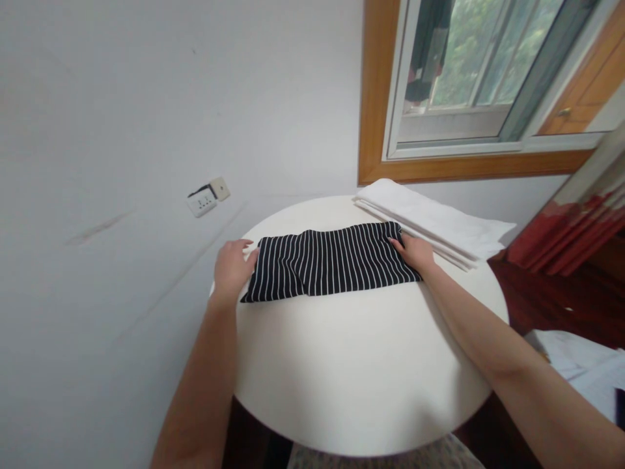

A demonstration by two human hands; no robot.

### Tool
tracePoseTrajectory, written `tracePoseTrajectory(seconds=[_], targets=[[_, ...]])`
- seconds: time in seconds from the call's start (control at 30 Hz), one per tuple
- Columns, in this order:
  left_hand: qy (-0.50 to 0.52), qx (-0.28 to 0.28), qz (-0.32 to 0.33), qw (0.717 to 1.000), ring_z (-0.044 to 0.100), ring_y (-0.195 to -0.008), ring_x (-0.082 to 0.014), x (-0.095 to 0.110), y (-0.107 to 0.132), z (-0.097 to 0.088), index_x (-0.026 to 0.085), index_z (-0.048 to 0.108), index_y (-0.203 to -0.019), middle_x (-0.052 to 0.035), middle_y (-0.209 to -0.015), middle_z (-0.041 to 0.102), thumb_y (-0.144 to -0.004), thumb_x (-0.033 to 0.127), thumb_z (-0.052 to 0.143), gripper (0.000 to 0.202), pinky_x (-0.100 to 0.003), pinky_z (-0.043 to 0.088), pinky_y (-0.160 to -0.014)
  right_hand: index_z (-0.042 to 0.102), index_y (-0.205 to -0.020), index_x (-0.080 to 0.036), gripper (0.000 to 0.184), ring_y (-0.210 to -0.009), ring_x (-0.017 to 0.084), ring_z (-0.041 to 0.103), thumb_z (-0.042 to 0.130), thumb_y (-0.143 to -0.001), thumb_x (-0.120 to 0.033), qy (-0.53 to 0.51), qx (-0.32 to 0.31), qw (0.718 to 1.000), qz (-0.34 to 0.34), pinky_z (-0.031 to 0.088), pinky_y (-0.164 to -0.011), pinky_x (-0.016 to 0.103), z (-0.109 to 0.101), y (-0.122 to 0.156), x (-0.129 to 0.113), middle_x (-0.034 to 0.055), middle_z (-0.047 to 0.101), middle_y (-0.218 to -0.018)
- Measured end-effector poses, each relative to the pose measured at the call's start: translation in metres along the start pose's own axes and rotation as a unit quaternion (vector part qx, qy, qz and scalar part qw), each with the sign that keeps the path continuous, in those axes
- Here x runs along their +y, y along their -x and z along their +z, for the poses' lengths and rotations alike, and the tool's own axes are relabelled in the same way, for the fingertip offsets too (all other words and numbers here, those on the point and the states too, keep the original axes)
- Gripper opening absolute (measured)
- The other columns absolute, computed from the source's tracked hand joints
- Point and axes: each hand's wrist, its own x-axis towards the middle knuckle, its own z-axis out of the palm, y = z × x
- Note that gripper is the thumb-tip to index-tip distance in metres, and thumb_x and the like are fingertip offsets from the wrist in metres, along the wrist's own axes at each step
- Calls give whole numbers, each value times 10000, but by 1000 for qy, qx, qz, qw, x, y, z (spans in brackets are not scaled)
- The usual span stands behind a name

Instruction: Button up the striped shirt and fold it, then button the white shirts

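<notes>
On the bench (361,365), our right hand (416,253) grips one end of the striped cloth (332,262); we cannot tell whether our left hand (233,266) grips the other.

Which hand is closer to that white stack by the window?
Right. The right hand is at the right end of the striped cloth, just beside the white stack; the left hand is at the cloth's left end, farther away.

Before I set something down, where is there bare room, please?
Bare: the white table between striped cloth, right forearm and near rim; also a strip behind the cloth, left of the white stack. Crowded: far right, around right hand.
</notes>
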Motion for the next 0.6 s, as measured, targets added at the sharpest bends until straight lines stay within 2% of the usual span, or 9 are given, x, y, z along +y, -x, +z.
tracePoseTrajectory(seconds=[0.03,0.07,0.17,0.27,0.37,0.47,0.53,0.6], targets=[[12,34,35,999,583,-1003,-237,17,1,3,160,616,-1100,-115,-1067,638,-878,427,426,397,-376,397,-965,610,-1057,-142,697,-911,292,652,143,-918,-640,-3,0,1000,1,444,-751,345,0,0,0,168,698,-951],[33,34,78,996,558,-1071,-236,35,4,7,164,618,-1113,-111,-1109,635,-907,417,385,401,-378,373,-1004,610,-1058,-143,694,-912,291,652,144,-920,-638,-6,-2,1000,1,445,-752,345,0,0,0,167,698,-951],[83,-53,199,975,460,-1242,-218,78,20,27,194,580,-1225,-86,-1324,548,-948,442,319,455,-380,302,-1086,610,-1057,-148,693,-914,288,653,137,-921,-636,-17,-5,1000,2,448,-751,347,-1,-1,1,164,699,-957],[57,-183,236,953,297,-1380,-252,94,37,52,243,464,-1365,-62,-1483,384,-945,517,288,532,-460,202,-1133,613,-1052,-150,693,-934,283,650,139,-921,-637,-27,-10,1000,6,449,-767,346,-1,-1,2,166,697,-978],[31,-254,231,939,225,-1414,-271,92,45,67,276,364,-1431,-52,-1524,308,-937,562,255,581,-511,146,-1138,616,-1053,-148,688,-953,279,646,150,-922,-636,-33,-17,999,11,447,-788,347,-1,-2,2,171,695,-993],[9,-230,226,946,228,-1414,-262,86,38,64,288,383,-1419,-40,-1527,303,-935,566,247,574,-490,149,-1140,621,-1046,-151,686,-941,283,650,154,-921,-638,-35,-16,999,9,450,-778,350,-1,-3,2,169,697,-981],[-31,-162,189,968,263,-1396,-271,79,29,54,252,435,-1389,-64,-1509,338,-933,547,274,566,-470,171,-1135,625,-1032,-155,687,-928,285,653,152,-919,-640,-38,-12,999,7,452,-766,349,0,-4,3,163,699,-958],[-91,-74,106,987,320,-1355,-306,68,19,42,161,453,-1370,-139,-1470,384,-924,523,313,592,-469,226,-1109,627,-1011,-162,689,-914,287,656,145,-916,-646,-42,-8,999,2,454,-750,349,2,-5,3,156,702,-938]])
